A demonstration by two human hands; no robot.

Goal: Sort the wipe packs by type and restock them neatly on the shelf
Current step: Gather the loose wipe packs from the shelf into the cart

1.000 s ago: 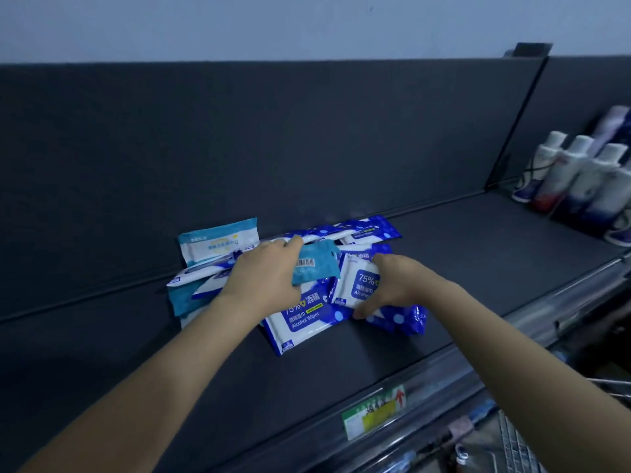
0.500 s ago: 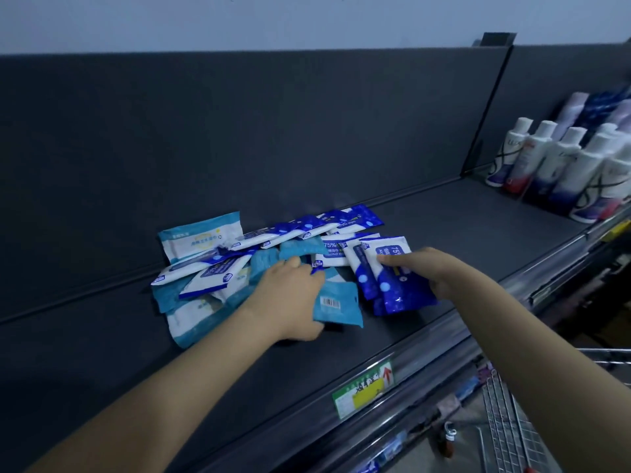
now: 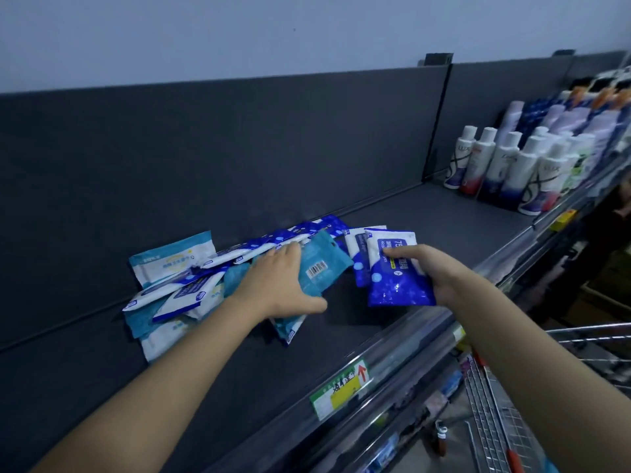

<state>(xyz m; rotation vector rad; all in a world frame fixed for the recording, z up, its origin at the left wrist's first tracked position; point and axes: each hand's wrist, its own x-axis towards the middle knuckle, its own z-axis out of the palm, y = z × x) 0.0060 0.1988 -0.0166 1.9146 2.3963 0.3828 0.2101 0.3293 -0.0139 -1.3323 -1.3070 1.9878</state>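
Mixed pile of teal and blue-white foil wipe packs [image 3: 177, 278] on dark grey metal shelf [image 3: 239, 377]. At pile's right edge my left hand [image 3: 276, 285], fingers flat, presses teal barcode-printed plastic pack [image 3: 321, 268]. Right of pile, my right hand [image 3: 442, 278] clenches glossy blue alcohol-wipe pack [image 3: 396, 281]. Risk: slick packs slide off shelf front. White plastic bottles [image 3: 505, 165] far right of pile; dim store aisle.

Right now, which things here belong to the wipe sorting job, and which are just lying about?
Job: blue alcohol wipe pack, held by right hand; teal pack under left hand; mixed pile of packs; shelf.
Lying about: white bottles; price label; wire cart.
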